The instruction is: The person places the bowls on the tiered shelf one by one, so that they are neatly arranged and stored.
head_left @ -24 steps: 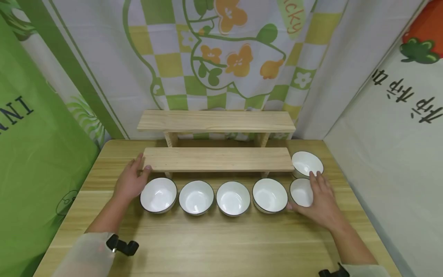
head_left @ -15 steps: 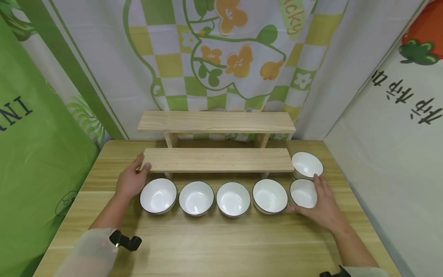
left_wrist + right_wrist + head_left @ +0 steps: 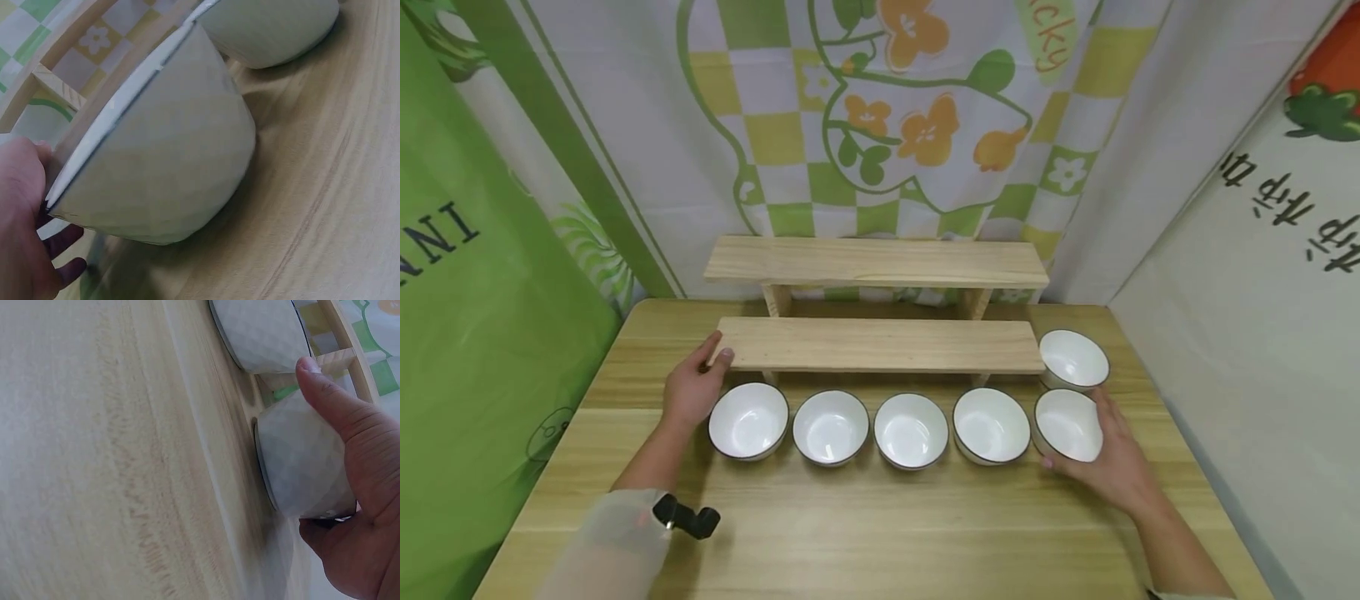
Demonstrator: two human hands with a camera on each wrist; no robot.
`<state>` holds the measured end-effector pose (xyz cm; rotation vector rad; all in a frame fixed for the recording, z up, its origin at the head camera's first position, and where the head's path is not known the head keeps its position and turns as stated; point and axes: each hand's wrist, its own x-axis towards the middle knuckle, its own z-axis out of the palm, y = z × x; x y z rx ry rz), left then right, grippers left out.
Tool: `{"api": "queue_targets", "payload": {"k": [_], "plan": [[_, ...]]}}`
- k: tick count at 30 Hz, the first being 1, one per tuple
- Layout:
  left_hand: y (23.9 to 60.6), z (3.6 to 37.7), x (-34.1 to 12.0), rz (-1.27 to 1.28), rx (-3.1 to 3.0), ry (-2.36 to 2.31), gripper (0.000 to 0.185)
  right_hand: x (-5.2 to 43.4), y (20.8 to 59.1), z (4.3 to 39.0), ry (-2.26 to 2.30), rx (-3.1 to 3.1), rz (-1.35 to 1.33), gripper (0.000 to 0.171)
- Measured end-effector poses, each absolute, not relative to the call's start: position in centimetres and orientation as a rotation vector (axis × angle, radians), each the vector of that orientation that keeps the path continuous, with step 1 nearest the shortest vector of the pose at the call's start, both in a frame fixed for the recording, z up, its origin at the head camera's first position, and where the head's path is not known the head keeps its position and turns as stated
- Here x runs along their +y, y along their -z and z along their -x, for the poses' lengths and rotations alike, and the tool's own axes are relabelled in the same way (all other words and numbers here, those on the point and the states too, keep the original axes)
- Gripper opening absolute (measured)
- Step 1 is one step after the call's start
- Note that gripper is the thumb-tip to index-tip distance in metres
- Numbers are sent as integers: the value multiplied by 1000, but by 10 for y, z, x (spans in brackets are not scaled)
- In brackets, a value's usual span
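Thumb (image 3: pixel 325 394) of right hand (image 3: pixel 1116 467) pressed against the patterned outer wall of the end bowl (image 3: pixel 1069 425), other fingers wrapped round the far side: clamped on it, lower right of the head view. Bowl tipped slightly toward the middle of the frame, base apparently just off or barely on the table (image 3: pixel 880 533); a grip by the wall rather than the rim, likely to keep fingers out of the white inside. Just above it in the frame, a sixth bowl (image 3: pixel 1073 358), upright beside the right end of the lower shelf (image 3: pixel 880 344), apart from the hand.

Fingers of left hand (image 3: pixel 694 390) curled lightly over the left corner of the lower shelf, thumb on top of the board, at centre left of the head view; probably steadying the wooden stand. In the left wrist view, palm and fingertips (image 3: pixel 62 240) low at the left edge, just behind the near bowl (image 3: pixel 156 156) but not gripping it; whether touching it, cannot tell.

Between the hands, across the middle of the frame: leftmost bowl (image 3: pixel 748 421), then three more bowls (image 3: pixel 831 427) (image 3: pixel 912 429) (image 3: pixel 991 425) in a row along the front of the stand, all upright, white inside with dark rims, nearly rim to rim. Upper shelf (image 3: pixel 876 260) behind and higher, bare, against the checked flower curtain (image 3: pixel 887 125). Green cloth (image 3: pixel 467 292) at far left, white cloth with dark characters (image 3: pixel 1285 250) at far right. Small black clip (image 3: pixel 688 517) at the left sleeve, bottom left.
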<state>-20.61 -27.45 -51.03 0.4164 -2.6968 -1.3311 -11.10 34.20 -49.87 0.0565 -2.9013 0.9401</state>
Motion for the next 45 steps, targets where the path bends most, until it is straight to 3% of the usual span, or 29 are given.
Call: {"api": "queue_targets", "payload": {"k": [22,45], "plan": [[517,207,-268,-457,-2572,1449,59,349,505,107,-977,-2984,165,131],[516,208,-269,-449,-2526,1520,61,350,494,104,-1011,-2908,180,124]]}}
